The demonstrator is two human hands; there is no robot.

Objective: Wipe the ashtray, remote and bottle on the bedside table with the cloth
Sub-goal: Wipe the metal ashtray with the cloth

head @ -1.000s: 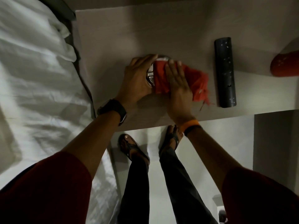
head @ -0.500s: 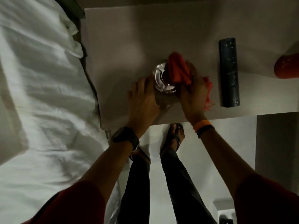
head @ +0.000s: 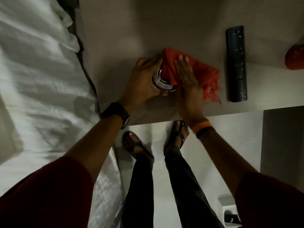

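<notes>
A round metal ashtray point(head: 162, 83) sits near the front edge of the bedside table point(head: 164, 27). My left hand point(head: 143, 81) wraps around its left side and holds it. My right hand point(head: 187, 79) lies flat on a red cloth point(head: 202, 71) and presses it over the ashtray's right half, which is hidden. A black remote point(head: 236, 63) lies lengthwise to the right of the cloth, apart from it. At the right edge of the view is a red rounded object point(head: 296, 58), cut off, possibly the bottle.
A bed with white sheets point(head: 41, 79) runs along the table's left side. My legs and sandalled feet point(head: 136, 145) stand on the pale floor below the table's front edge. A dark panel point(head: 283, 145) stands at the right.
The cloth was bunched at the ashtray's rim with the bowl exposed; now it is spread over the ashtray under my flat right hand. My left hand moved from the table in front to grip the ashtray's side.
</notes>
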